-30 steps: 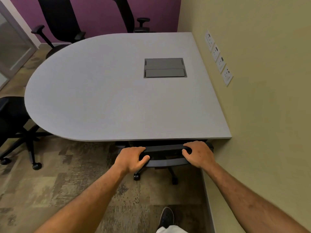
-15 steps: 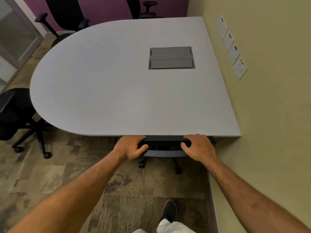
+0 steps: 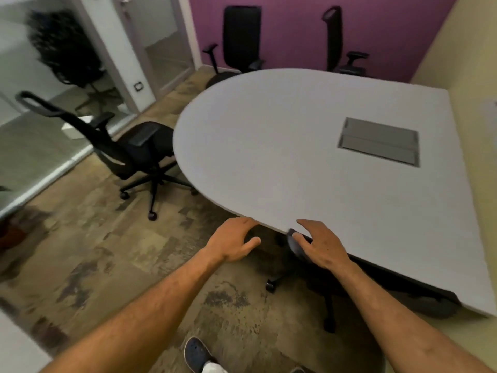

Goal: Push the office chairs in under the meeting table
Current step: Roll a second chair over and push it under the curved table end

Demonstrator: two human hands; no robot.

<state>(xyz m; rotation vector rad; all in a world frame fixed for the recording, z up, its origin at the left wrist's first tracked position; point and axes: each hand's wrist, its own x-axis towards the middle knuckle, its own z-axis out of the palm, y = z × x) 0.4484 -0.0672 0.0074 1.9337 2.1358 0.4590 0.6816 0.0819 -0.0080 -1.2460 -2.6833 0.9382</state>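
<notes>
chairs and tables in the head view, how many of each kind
Black office chairs: 4 (tucked chair, side chair, far left chair, far right chair)
Grey meeting table: 1
Total: 5

The view swings left, bringing the left chair [image 3: 134, 154] fully into sight. Both hands let go of the near chair [image 3: 295, 244]: the left hand [image 3: 231, 242] hangs open, the right hand [image 3: 320, 244] loosens above its backrest.
</notes>
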